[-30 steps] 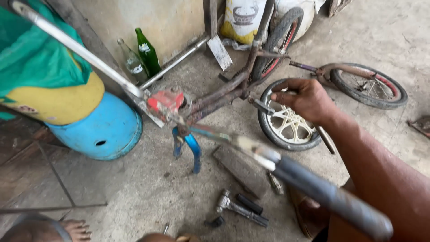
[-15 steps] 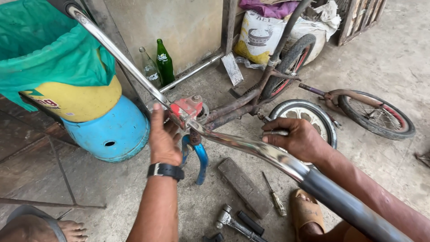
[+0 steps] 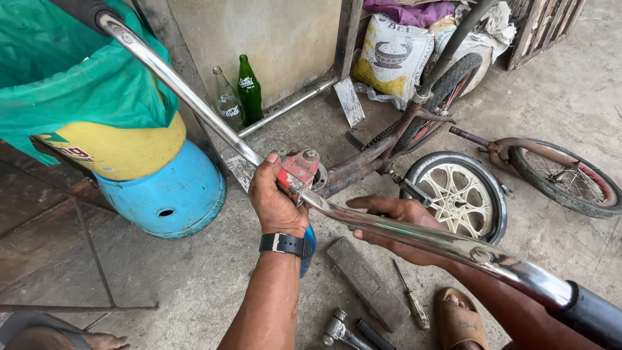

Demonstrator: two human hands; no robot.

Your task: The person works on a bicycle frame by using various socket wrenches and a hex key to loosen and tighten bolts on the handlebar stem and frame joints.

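The left hand (image 3: 275, 201) is clenched around the red stem clamp (image 3: 297, 172) at the centre of the chrome handlebar (image 3: 414, 233), which runs diagonally across the view above the concrete floor (image 3: 194, 279). The right hand (image 3: 395, 223) lies against the underside of the bar just right of the clamp, fingers extended and curled loosely; whether it grips fully cannot be told. A white-spoked wheel (image 3: 460, 194), a screwdriver (image 3: 411, 298) and a green bottle (image 3: 249, 91) are nearby.
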